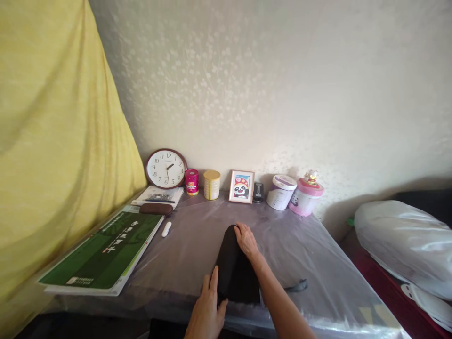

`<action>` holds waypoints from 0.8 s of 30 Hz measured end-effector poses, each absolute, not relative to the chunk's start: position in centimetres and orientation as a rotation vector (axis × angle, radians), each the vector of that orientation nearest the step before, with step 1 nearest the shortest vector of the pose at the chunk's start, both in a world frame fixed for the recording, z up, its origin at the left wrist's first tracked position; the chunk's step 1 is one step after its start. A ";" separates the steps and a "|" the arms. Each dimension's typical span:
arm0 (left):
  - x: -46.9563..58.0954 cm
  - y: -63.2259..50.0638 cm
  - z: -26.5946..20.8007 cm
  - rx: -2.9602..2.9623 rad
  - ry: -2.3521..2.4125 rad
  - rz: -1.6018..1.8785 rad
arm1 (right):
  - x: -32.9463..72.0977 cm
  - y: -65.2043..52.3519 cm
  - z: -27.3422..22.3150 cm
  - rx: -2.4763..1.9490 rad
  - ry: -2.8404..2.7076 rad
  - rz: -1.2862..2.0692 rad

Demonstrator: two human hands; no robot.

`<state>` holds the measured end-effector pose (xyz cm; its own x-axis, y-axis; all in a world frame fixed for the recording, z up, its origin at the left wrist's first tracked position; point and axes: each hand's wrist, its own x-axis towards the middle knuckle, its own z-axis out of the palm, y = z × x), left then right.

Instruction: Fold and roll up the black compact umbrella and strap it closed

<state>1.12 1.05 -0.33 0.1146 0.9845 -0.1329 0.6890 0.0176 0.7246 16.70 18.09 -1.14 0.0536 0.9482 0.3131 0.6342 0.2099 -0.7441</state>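
A black fabric item [236, 273] lies lengthwise on the table in front of me, narrower and rounded at its far end and wider near me. I cannot make out exactly what it is. My right hand [247, 242] curls its fingers over the far right edge of the fabric, with the forearm crossing its right side. My left hand [209, 306] is at the near left corner, index finger stretched along the side and thumb apart, touching the edge. A dark, crumpled strap-like piece [297, 286] lies to the right of my right forearm; whether it joins the fabric is hidden.
Green-covered books [106, 254], a brown glasses case [156, 208] and a small white object [166, 229] lie left. Along the wall stand a clock [162, 181], a pink can [192, 182], a yellow-lidded can [212, 186], a picture frame [241, 187] and two tubs [281, 194].
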 end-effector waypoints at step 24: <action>0.4 1.7 -3.1 1.659 1.525 0.912 | 19.9 11.3 -0.4 -1.636 -1.284 1.068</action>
